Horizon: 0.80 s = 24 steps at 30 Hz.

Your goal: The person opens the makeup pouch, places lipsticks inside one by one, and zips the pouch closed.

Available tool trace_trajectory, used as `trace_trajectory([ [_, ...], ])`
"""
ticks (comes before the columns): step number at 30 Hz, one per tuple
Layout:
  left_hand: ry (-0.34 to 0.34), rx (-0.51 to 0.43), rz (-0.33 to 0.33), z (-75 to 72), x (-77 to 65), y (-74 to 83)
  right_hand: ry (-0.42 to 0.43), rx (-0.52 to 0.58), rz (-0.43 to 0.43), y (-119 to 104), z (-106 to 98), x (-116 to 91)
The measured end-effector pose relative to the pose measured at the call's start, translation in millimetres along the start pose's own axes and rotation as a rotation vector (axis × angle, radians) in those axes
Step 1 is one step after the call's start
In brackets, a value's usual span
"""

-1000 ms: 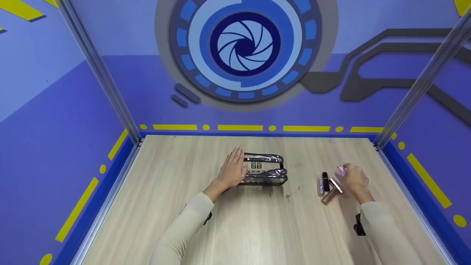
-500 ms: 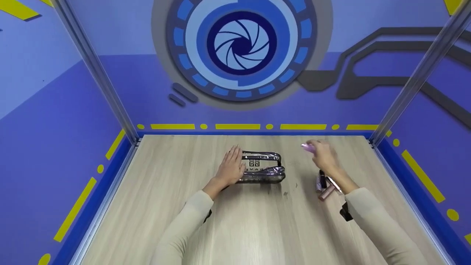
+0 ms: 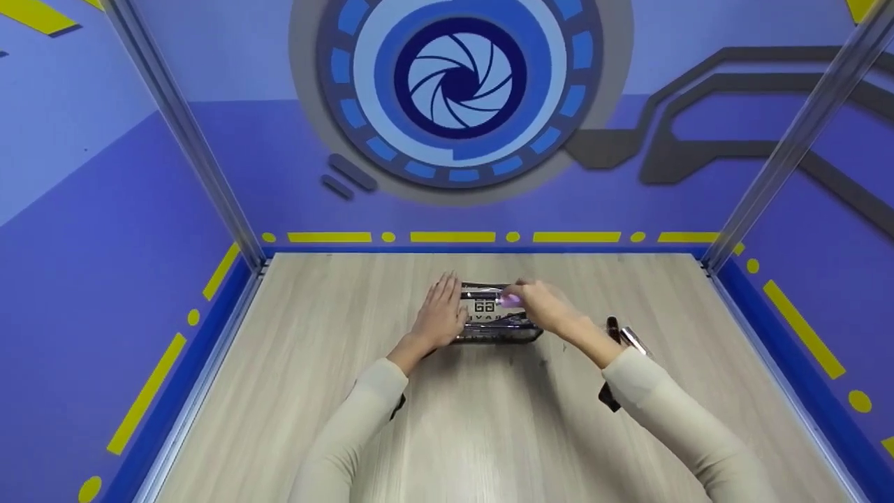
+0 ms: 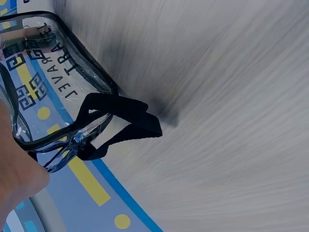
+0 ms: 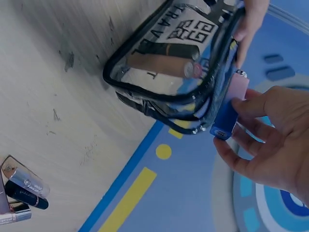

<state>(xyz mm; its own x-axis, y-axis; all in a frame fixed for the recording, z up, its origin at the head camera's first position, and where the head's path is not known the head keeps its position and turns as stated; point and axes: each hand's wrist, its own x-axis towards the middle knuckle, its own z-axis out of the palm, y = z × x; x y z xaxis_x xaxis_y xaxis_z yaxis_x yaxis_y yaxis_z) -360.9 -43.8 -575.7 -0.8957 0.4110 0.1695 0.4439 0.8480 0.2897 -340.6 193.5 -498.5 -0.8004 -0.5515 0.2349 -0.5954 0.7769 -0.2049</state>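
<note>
A clear cosmetic bag [image 3: 499, 337] with black trim and "TRAVEL" lettering lies on the table, its opening facing up. Across its left end rests my left hand [image 3: 438, 314], fingers straight. My right hand [image 3: 548, 306] pinches a small lilac-and-blue lipstick tube [image 5: 231, 104] between thumb and fingers, close beside the bag's rim. Through the clear side show a black tube [image 5: 174, 50] and a brownish tube [image 5: 157, 65] inside. A black strap loop [image 4: 120, 108] sticks out from the bag's end in the left wrist view.
Several cosmetic tubes lie together to the right of the bag, among them a black tube [image 5: 26, 195] and a silver-capped tube [image 3: 634, 340], partly behind the right forearm in the head view. Blue panel walls [image 3: 447, 216] close off the table's back and sides.
My right hand has carried the lipstick tube leftward from the loose tubes to over the bag. The left hand has stayed on the bag's left end.
</note>
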Motion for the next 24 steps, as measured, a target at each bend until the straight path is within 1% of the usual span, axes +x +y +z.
trace_trajectory([
  [2,-0.001,-0.008,-0.001,0.6,0.3,1.3,-0.035,-0.06,0.025,-1.2,5.1,-0.9],
  [4,-0.003,-0.008,-0.001,1.3,0.3,2.2,-0.052,-0.076,0.037,-0.6,9.9,-2.0],
  [6,-0.002,-0.005,0.001,1.8,0.5,2.8,-0.053,-0.044,0.045,0.2,13.3,-2.7],
  [9,0.004,-0.011,0.007,2.1,1.0,3.2,-0.027,0.025,0.043,1.3,15.4,-2.8],
  [14,0.012,-0.008,0.001,1.8,2.1,2.0,0.046,0.107,0.046,3.0,10.7,-4.1],
  [18,0.011,-0.007,0.002,1.3,2.0,0.9,0.123,0.132,0.059,8.2,3.9,-8.0],
  [21,0.008,-0.008,0.002,0.7,1.3,0.4,0.185,0.141,0.06,16.6,-1.0,-11.8],
  [24,0.001,-0.01,-0.006,-0.2,0.0,0.1,0.233,0.168,0.052,31.4,-4.2,-16.2],
])
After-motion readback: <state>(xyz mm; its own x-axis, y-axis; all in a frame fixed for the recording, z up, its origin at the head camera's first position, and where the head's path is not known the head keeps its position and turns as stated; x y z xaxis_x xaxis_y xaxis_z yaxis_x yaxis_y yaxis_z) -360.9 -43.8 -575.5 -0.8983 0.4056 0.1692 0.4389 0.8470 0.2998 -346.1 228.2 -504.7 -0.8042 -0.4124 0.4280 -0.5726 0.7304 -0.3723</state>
